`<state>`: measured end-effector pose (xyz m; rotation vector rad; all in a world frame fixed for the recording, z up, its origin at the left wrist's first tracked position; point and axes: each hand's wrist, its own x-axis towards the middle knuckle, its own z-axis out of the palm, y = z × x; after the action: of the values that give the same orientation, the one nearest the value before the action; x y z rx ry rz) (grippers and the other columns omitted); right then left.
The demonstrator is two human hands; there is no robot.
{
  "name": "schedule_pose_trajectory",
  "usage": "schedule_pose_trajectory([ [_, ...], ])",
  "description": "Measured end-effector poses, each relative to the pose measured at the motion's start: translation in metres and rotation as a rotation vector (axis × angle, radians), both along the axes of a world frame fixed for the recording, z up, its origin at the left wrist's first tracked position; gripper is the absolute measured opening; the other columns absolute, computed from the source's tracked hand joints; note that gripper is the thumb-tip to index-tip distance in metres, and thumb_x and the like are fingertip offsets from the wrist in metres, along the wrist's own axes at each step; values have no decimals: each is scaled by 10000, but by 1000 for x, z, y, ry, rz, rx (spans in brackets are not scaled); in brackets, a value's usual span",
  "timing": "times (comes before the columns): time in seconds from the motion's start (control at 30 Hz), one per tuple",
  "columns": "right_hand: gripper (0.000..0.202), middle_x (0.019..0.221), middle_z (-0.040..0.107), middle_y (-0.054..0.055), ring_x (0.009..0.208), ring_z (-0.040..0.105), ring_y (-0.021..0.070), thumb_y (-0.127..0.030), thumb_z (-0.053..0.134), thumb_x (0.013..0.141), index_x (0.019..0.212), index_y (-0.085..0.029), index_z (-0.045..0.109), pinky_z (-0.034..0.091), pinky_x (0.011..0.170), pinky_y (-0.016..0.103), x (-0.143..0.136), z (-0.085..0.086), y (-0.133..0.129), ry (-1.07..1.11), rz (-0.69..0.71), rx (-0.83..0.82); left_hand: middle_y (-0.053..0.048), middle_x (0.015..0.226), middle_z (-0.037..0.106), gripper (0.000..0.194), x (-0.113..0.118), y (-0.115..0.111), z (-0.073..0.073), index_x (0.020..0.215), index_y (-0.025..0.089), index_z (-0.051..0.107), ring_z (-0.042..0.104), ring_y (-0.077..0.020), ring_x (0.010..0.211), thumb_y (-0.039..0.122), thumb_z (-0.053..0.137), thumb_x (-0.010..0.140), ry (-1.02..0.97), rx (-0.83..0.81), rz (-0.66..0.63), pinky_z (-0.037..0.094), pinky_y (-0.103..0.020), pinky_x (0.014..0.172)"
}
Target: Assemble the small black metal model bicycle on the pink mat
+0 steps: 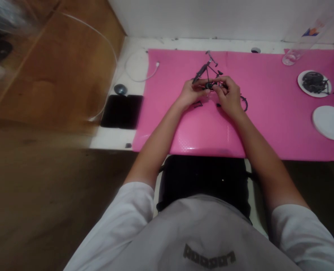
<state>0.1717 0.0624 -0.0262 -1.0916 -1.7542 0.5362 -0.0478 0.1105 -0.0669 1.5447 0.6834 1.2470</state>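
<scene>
A small dark model bicycle is held between my two hands above a pink mat, its handlebar pointing away from me. My left hand has its fingers closed round the front and lower part. My right hand pinches the lower frame near the pedals, and its fingers hide that spot. Just below my left hand lies a small black part. Beside my right wrist a thin black ring shows, partly covered by the hand.
At the right stand a white plate of black parts, another white plate and a clear plastic bottle. A black flat case, a dark round object and a white cable lie left.
</scene>
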Motion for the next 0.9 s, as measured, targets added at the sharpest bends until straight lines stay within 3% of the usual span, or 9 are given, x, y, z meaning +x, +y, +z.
schedule_pose_trajectory([
  [0.2,676,1140,824,96,1031,807,294,-900,600,1113,1298,-281,797,721,1032,551,-1,7,-5,-2,-10,-7,-44,1251,873,682,2,3,-5,1299,308,898,860,-345,1326,709,1071,774,-26,-9,-24,687,-566,1177],
  [0.4,707,1041,747,66,1050,801,315,-933,655,1066,1401,-316,742,713,1025,564,2,2,-2,-15,-22,-25,-76,1252,889,666,2,1,-3,1275,258,899,833,-366,1387,595,1117,744,-120,-94,-58,656,-583,1243],
  [0.63,756,1082,717,70,1130,783,336,-989,513,1081,1401,-320,658,686,1095,620,2,0,-1,27,-78,22,-65,1243,898,700,2,-1,-2,1273,268,904,864,-315,1294,624,1124,711,-140,-119,-69,673,-491,1190],
  [0.77,693,1157,748,102,1210,749,345,-914,341,1162,1341,-326,659,647,1159,640,4,4,-2,25,-129,10,-65,1222,891,647,4,1,-2,1291,248,888,864,-308,1282,600,1090,786,-115,-106,-9,676,-476,1181],
  [0.9,715,1202,760,120,1232,749,339,-914,368,1163,1284,-300,715,645,1186,626,6,6,1,-3,-135,36,-84,1259,887,582,6,2,2,1282,236,877,865,-310,1241,583,1043,846,-11,-17,131,681,-490,1158],
])
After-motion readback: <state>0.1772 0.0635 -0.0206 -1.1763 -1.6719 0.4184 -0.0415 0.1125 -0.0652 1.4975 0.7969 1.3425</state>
